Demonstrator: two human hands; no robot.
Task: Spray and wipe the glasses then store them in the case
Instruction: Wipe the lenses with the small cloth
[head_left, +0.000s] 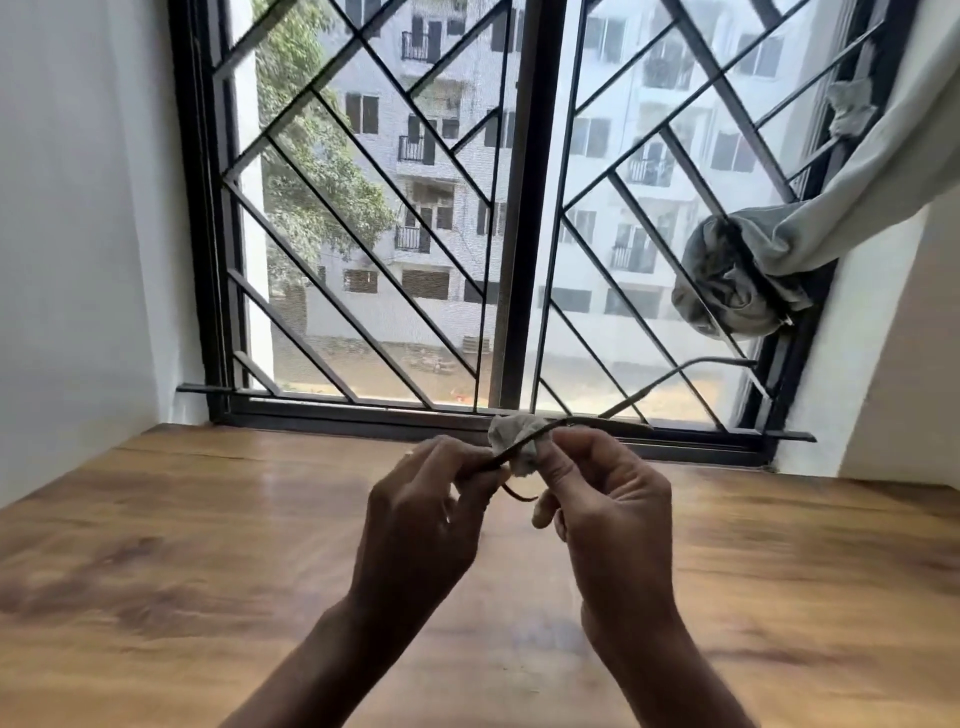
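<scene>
Both hands hold the glasses (524, 444) up above the wooden table (182, 545), in front of the window. My left hand (431, 509) pinches the thin dark frame at its left end. My right hand (602, 499) presses a crumpled grey-white cloth (511, 436) against the frame and lens. One dark temple arm (691, 371) sticks out up and to the right, past the window sill. The lenses are mostly hidden by the cloth and fingers. No spray bottle and no case are in view.
A black window frame with a diagonal metal grille (395, 249) stands just behind the table. A grey curtain (748, 275) is knotted at the right side of the window. White walls close in on the left and right.
</scene>
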